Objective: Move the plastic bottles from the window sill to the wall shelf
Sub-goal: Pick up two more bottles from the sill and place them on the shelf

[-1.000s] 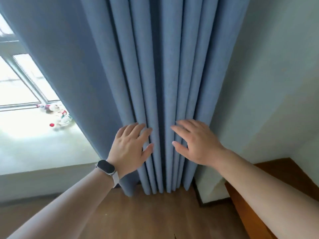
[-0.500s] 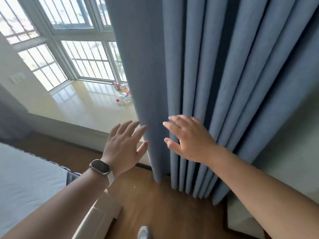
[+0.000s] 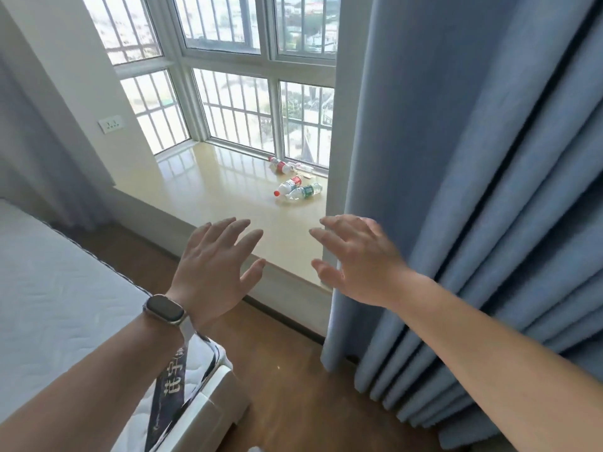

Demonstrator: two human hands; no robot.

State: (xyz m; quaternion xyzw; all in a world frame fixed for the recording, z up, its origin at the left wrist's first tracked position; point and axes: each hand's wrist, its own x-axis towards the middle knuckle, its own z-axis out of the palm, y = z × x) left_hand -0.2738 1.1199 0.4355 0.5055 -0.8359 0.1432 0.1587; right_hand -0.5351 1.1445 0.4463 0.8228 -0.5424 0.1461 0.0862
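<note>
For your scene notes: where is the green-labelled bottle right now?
In the head view, the green-labelled bottle lies on the window sill, right side, beside a red-capped bottle near the curtain.

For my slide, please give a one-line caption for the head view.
Empty open hands, left hand and right hand, reach toward plastic bottles lying on the window sill.

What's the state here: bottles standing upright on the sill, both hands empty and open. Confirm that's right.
Not quite. In the head view the plastic bottles lie on their sides on the window sill, not upright. The rest holds: left hand and right hand are empty and open.
</note>
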